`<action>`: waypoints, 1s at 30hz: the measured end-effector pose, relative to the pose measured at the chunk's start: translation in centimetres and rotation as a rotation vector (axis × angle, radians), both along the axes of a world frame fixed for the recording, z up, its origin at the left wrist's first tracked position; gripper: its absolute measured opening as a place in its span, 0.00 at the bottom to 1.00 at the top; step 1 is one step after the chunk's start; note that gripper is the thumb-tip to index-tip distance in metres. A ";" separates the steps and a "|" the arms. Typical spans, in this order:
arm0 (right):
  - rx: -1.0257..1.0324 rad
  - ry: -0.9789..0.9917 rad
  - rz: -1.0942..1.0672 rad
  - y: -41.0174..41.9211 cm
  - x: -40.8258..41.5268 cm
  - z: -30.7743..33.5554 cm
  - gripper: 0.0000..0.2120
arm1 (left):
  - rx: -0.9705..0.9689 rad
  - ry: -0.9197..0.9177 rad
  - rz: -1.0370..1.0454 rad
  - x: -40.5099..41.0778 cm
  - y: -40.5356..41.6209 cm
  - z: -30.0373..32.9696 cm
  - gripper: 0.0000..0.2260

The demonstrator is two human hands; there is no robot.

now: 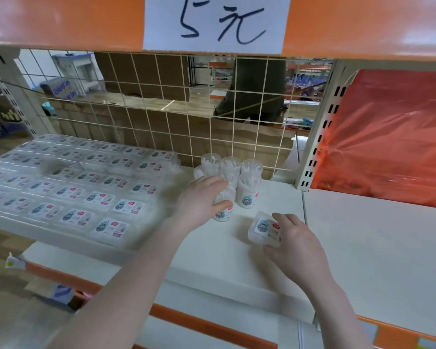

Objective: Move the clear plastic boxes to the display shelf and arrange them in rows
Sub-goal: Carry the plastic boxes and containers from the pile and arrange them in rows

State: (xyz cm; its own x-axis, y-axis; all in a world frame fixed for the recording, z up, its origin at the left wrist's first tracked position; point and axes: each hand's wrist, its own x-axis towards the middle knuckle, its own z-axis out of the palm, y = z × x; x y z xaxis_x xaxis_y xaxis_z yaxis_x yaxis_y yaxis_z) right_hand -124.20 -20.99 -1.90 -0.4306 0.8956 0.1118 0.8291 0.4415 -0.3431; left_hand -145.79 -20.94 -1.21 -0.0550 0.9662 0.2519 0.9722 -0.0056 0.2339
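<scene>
Rows of flat clear plastic boxes (76, 195) with small printed labels cover the left part of the white display shelf (363, 235), stepped up toward the wire grid (186, 109) at the back; motion blur smears their near edge. Just right of them stands a cluster of clear round tubs (237, 177) filled with white swabs, close to the grid. The left hand (199, 201) reaches over the shelf and rests against the front tubs, its fingers laid together across one tub and the thumb curved round that tub's lower part; it seems to grip it, though blur makes the hold hard to judge. Further right, the right hand (291, 239) holds a single clear box (263, 229) near the shelf's front, fingers curled over its far edge and right side, thumb at the near edge. Whether that box touches the shelf cannot be told. At far right, orange plastic sheeting (388, 137) hangs behind the neighbouring shelf bay. Overhead, a paper price sign (217, 22) sits on an orange rail.
</scene>
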 end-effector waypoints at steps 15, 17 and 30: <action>0.008 0.020 0.114 2.1 2.3 -0.4 0.29 | 0.083 0.104 0.174 2.0 -1.2 -0.8 0.21; 0.000 0.032 0.136 2.3 2.6 -0.5 0.28 | 0.100 0.129 0.189 2.4 -1.6 -0.8 0.21; 0.018 0.060 0.202 0.4 1.3 0.0 0.26 | 0.149 0.095 0.386 0.8 -6.9 -0.3 0.20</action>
State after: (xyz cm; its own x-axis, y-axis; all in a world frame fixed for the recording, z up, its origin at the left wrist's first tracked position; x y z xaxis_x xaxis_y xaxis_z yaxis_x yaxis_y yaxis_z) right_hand -122.90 -20.55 -1.93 -0.5932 0.7894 0.1580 0.7013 0.6031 -0.3800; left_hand -144.95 -27.89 -1.52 -0.3752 0.8321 0.4083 0.9269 0.3358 0.1675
